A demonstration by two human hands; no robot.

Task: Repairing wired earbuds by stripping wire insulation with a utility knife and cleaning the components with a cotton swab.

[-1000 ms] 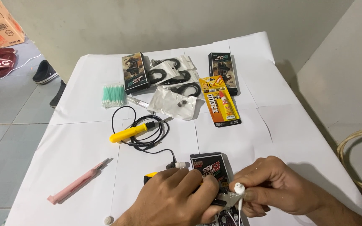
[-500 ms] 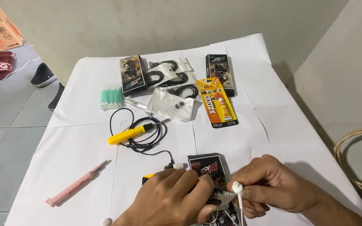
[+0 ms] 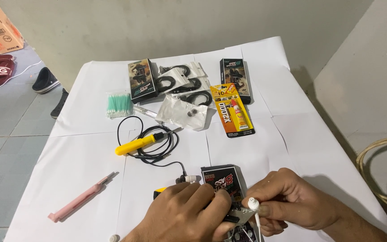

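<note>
right hand [image 3: 294, 201] pinches white earbud [image 3: 253, 205], steadying it | left hand [image 3: 187, 215] closed on a small part beside it, over dark box [image 3: 224, 178] | beyond: yellow soldering iron [image 3: 140, 143], glue pack [image 3: 231, 110] on worktop [image 3: 81, 161]

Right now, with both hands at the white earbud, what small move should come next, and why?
Probably steady the white earbud against the black box: the right hand pinches it, and the left hand holds a yellow-handled tool beside it.
</note>
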